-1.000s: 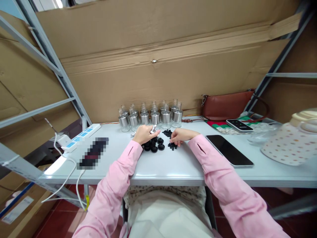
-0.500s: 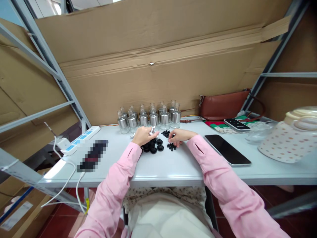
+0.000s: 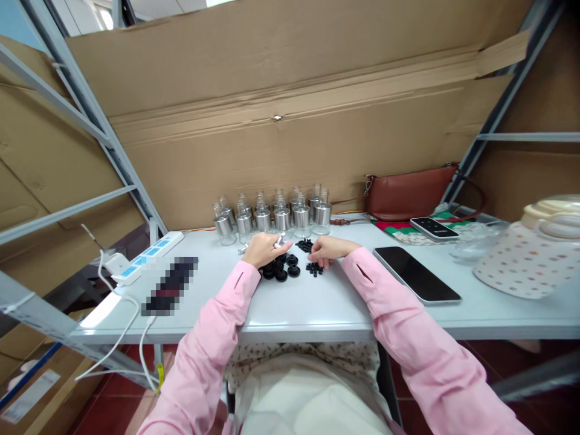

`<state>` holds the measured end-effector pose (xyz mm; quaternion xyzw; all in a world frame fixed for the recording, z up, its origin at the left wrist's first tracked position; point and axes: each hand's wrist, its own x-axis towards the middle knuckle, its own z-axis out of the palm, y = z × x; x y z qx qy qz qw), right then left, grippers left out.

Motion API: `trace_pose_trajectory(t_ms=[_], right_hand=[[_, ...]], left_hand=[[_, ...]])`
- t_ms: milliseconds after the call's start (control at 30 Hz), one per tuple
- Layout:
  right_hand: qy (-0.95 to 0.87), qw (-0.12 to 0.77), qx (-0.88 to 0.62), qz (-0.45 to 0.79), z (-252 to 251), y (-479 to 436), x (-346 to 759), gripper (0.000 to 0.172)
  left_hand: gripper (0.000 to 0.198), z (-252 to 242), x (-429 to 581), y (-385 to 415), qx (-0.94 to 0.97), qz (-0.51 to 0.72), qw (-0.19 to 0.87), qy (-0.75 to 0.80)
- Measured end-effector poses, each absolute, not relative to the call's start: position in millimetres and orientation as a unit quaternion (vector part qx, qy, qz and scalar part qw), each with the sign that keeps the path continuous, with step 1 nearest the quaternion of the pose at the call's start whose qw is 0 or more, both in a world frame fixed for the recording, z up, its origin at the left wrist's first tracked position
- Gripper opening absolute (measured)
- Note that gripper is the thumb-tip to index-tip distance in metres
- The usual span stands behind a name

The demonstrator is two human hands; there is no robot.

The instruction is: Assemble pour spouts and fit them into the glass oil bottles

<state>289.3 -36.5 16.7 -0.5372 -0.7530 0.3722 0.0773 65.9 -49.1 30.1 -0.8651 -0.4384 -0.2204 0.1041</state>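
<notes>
My left hand is closed on a small silvery metal fitting, held between thumb and finger. Below and beside that hand lie several round black caps, partly covered by it. My right hand reaches down with bent, closed fingers to a small pile of tiny black pieces; whether a piece is between its fingertips is hidden. Just behind it lies another heap of thin black pieces. Part of another silvery fitting shows left of my left hand.
Glass bottles with metal bands stand in rows against the cardboard wall. A tablet-like black device, a brown bag and a dotted jug are on the right. A power strip and a blurred-out phone lie left.
My right hand's fingers have drawn together and lowered slightly at the tiny black pieces. My left hand stays in place with the metal fitting.
</notes>
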Motion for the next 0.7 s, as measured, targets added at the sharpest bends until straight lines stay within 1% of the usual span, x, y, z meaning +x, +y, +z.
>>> trace_pose_trajectory(t_ms=[67, 133, 200, 267, 367, 533, 700], right_hand=[[-0.771, 0.143, -0.552, 0.284, 18, -36, 287, 0.031], [-0.776, 0.236, -0.543, 0.218, 21, -38, 281, 0.031], [-0.774, 0.324, -0.491, 0.232, 24, -42, 271, 0.031], [-0.772, 0.382, -0.42, 0.286, 27, -48, 259, 0.034], [-0.778, 0.42, -0.36, 0.299, 27, -57, 245, 0.036], [-0.786, 0.421, -0.358, 0.276, 26, -62, 237, 0.036], [-0.761, 0.438, -0.353, 0.324, 25, -58, 238, 0.035]], left_hand=[[0.05, 30, 66, -49, -0.865, -0.213, 0.104, -0.442], [0.05, 30, 67, -49, -0.865, -0.207, 0.103, -0.445], [0.05, 29, 68, -50, -0.866, -0.203, 0.1, -0.447], [0.049, 29, 69, -50, -0.867, -0.199, 0.096, -0.446], [0.046, 27, 71, -50, -0.872, -0.193, 0.089, -0.441], [0.042, 27, 73, -52, -0.873, -0.193, 0.075, -0.442], [0.032, 26, 73, -52, -0.868, -0.237, 0.053, -0.433]])
